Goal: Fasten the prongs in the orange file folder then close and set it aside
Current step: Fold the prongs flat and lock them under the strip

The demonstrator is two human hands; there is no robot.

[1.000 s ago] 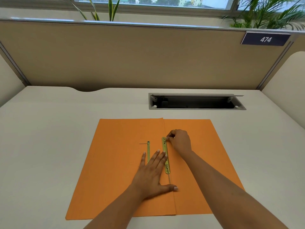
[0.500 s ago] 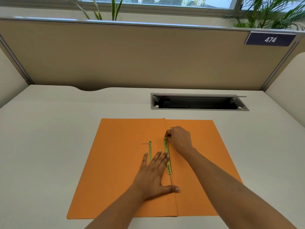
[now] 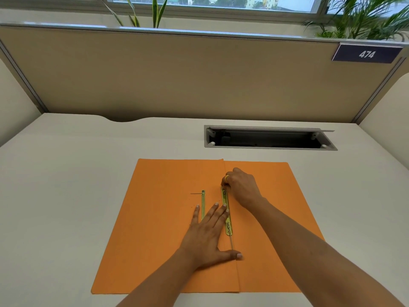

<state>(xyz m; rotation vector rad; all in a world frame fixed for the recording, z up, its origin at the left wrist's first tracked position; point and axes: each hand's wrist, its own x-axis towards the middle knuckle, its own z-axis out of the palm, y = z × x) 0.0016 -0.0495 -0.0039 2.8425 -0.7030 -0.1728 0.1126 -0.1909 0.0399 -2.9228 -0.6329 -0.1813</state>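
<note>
The orange file folder (image 3: 155, 229) lies open and flat on the desk. A brass fastener bar (image 3: 227, 220) runs along its centre fold. A second thin brass strip (image 3: 203, 201) lies on the left leaf, with a thin prong sticking out to the left at its top. My left hand (image 3: 209, 237) rests flat on the left leaf, fingers spread, fingertips touching both brass pieces. My right hand (image 3: 240, 187) is curled at the top end of the fastener bar, fingertips pinching there; a gold ring shows on one finger. What the fingertips grip is hidden.
A grey cable tray opening (image 3: 270, 138) is set into the white desk (image 3: 66, 185) behind the folder. A beige partition (image 3: 177, 74) with a "474" plate (image 3: 366, 54) walls off the back. Partition panels flank both sides.
My right hand has shifted slightly up along the top end of the fastener bar and curled more. My left hand stays pressed flat on the folder.
</note>
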